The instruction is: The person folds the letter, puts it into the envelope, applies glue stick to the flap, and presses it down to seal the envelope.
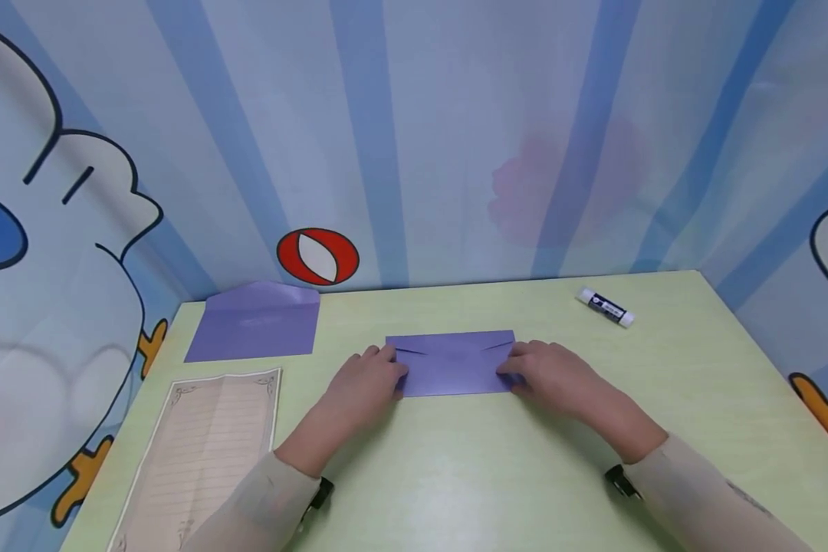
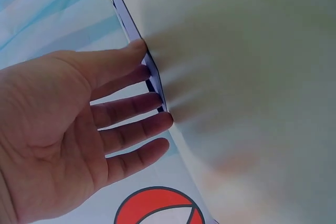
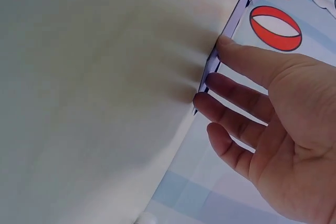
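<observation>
A purple envelope (image 1: 455, 366) lies flat near the middle of the table, with a slanted line near each upper corner. My left hand (image 1: 366, 379) holds its left end, and my right hand (image 1: 548, 376) holds its right end. In the left wrist view, the left thumb (image 2: 137, 48) sits at the envelope's near edge while the fingers reach round its end. The right wrist view gives a mirrored grip, the right thumb (image 3: 227, 43) at the near edge and fingertips at the end. Part of each short end is hidden under the hands.
A second purple envelope (image 1: 255, 330), its flap up, lies at the back left. Lined, bordered letter paper (image 1: 207, 445) lies in front of it, partly behind my left sleeve. A glue stick (image 1: 606, 307) rests at the back right. A printed curtain (image 1: 441, 138) borders the table's back edge.
</observation>
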`<state>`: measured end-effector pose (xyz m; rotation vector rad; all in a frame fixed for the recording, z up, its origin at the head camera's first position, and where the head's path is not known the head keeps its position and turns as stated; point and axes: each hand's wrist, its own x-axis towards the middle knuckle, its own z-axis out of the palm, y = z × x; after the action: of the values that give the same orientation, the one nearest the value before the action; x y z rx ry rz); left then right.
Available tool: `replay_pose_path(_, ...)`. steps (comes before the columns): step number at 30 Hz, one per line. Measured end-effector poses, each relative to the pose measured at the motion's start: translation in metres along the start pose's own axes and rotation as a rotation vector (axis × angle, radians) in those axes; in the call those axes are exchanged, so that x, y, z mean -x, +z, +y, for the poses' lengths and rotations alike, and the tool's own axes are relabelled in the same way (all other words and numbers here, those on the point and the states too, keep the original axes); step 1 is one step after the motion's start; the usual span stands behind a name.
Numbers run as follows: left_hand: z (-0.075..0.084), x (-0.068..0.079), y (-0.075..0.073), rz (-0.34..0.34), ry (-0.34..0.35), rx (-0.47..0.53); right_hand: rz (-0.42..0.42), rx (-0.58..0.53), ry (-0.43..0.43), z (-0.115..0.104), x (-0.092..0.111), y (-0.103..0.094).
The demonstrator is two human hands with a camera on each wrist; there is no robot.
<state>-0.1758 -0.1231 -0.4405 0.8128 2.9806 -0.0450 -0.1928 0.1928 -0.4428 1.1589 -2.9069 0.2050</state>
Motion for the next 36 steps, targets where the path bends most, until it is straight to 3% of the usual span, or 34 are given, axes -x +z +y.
replay_pose_path(17, -0.026, -0.057, 0.003, 0.021, -0.072, -0.002, -0.017, -0.015, 0.099, 0.033, -0.05, -0.005)
replay_pose_path(28, -0.034, -0.074, 0.001, 0.013, -0.106, 0.025, -0.019, -0.032, 0.12, 0.047, -0.067, -0.003)
replay_pose_path(36, -0.035, -0.079, 0.0, -0.004, -0.122, 0.027, -0.045, -0.036, 0.14, 0.049, -0.072, -0.004)
